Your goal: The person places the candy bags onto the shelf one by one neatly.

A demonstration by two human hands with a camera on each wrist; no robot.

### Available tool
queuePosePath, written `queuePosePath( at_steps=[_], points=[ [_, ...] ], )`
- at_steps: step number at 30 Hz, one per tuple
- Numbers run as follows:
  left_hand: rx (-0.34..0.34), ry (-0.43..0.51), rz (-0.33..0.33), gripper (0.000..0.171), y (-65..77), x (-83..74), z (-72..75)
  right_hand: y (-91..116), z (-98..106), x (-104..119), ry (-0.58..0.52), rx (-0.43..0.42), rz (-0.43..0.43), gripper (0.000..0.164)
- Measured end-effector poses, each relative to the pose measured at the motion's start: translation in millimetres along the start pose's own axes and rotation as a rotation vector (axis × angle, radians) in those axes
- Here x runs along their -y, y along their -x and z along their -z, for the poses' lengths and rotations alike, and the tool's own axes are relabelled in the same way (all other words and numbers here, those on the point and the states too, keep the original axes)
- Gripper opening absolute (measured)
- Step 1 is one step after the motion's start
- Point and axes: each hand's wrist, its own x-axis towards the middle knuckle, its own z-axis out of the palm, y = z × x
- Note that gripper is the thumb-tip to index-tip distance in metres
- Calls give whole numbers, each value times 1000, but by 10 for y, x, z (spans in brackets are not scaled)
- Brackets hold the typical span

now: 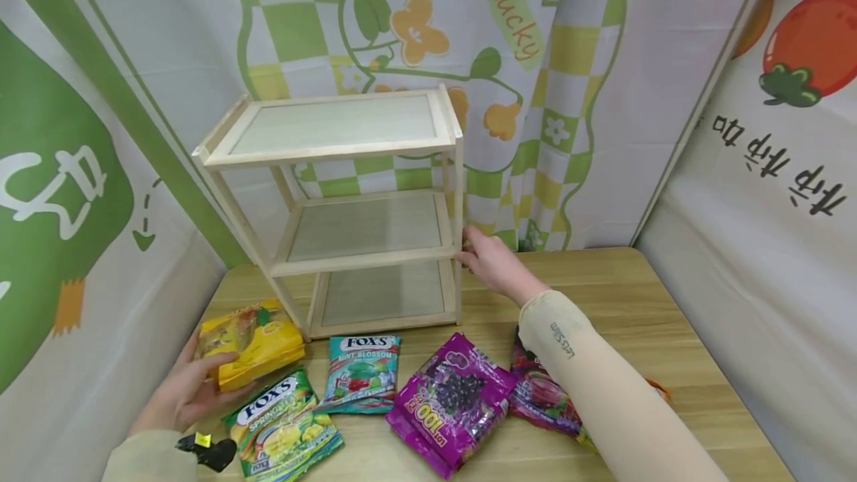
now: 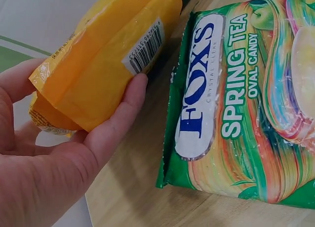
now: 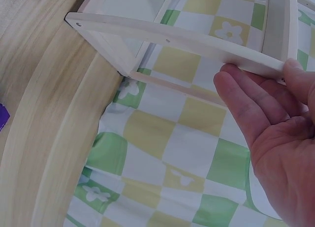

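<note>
My left hand (image 1: 190, 385) grips a yellow candy bag (image 1: 257, 344), thumb on one side and fingers on the other. The bag's barcode side shows in the left wrist view, close to a green Fox's Spring Tea candy bag (image 2: 246, 104). At the right side of a three-tier pale wooden shelf (image 1: 375, 262), my right hand (image 1: 492, 262) holds the upright near the middle tier. In the right wrist view, the thumb and fingers lie on either side of that upright (image 3: 182, 42). No goods show on the tiers.
A teal Fox's Mint Blossom bag (image 1: 363, 374) and a purple grape candy bag (image 1: 455, 400) lie before the shelf. Another dark red-purple bag (image 1: 545, 396) is partly hidden under my right forearm. Printed curtains (image 1: 616, 132) enclose the wooden table (image 1: 602, 281).
</note>
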Motion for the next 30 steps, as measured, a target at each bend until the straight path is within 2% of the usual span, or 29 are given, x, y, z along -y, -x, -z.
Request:
queuePosePath(
  at_steps=[6, 10, 15, 19, 24, 30],
  points=[
    [31, -71, -40, 109, 46, -35, 58, -5, -7, -5, 2, 2, 1, 18],
    [23, -106, -34, 110, 67, -98, 90, -7, -10, -2, 6, -1, 7, 18],
    [56, -157, -24, 106, 150, -161, 135, -5, -5, -2, 16, -8, 18, 17],
    [74, -144, -19, 103, 211, -193, 175, -9, -2, -2, 18, -8, 20, 18],
    [57, -103, -34, 102, 242, -218, 208, -5, 8, 5, 12, -3, 22, 19],
    [82, -89, -60, 100, 316, -242, 245, -9, 1, -3, 5, -3, 18, 20]
  ],
)
